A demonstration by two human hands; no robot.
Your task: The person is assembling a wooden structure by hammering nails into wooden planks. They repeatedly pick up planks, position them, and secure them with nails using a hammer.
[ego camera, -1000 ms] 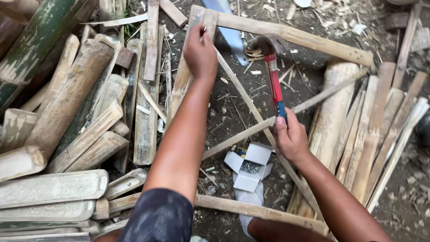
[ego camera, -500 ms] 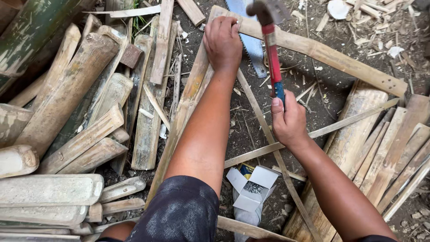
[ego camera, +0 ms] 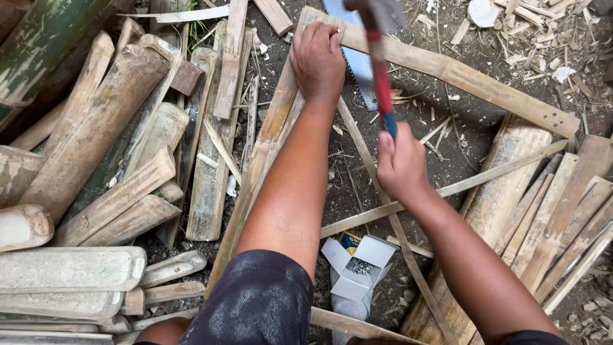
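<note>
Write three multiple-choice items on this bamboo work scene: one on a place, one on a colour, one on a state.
1. Where does the left hand rest?
A. on the bamboo frame's corner
B. in the box
C. on the saw

2. What colours is the hammer handle?
A. all yellow
B. red above blue
C. green

3. How is the small cardboard box?
A. taped shut
B. crushed flat
C. open, flaps spread

Answers: 1 A, the palm presses the joint where two slats meet. 2 B, a red shaft runs into a blue grip above the right hand. 3 C, small metal pieces show inside.
</note>
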